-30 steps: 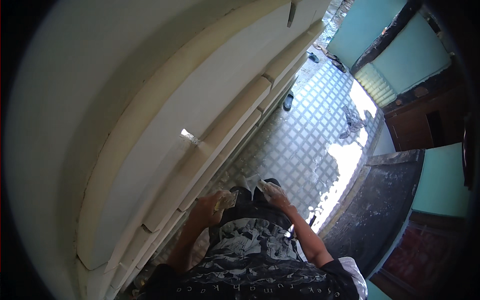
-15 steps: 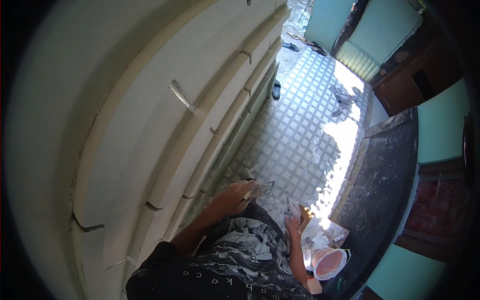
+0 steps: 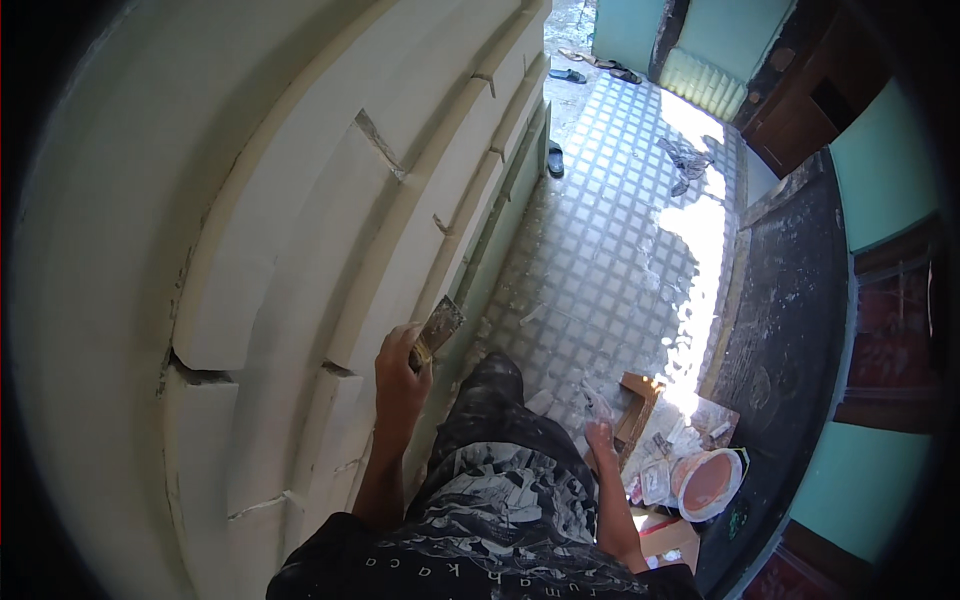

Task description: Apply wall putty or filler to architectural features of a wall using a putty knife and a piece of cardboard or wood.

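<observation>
My left hand (image 3: 402,365) is closed round the handle of a putty knife (image 3: 443,318), whose flat, smeared blade points up and away from me. It is beside the lower ledges of a cream stepped moulding (image 3: 300,250) on the left, and I cannot tell if the blade touches it. Dark open joints (image 3: 203,376) and a slanting unpainted groove (image 3: 380,143) break the moulding's surface. My right hand (image 3: 600,436) hangs low at my right side, with a pale, whitish thing (image 3: 596,402) at its fingers. What that thing is, I cannot make out.
By my right side stand a bucket (image 3: 705,483) with a pinkish inside and a cardboard box (image 3: 637,400) among white-smeared scraps. Grey checkered tiles (image 3: 590,230) run ahead, with a crumpled cloth (image 3: 686,165) and sandals (image 3: 556,160). A dark ledge (image 3: 785,280) lines the right.
My left hand with the putty knife has moved left and up, from before my body to beside the moulding. The view has shifted, and the box shows more fully.
</observation>
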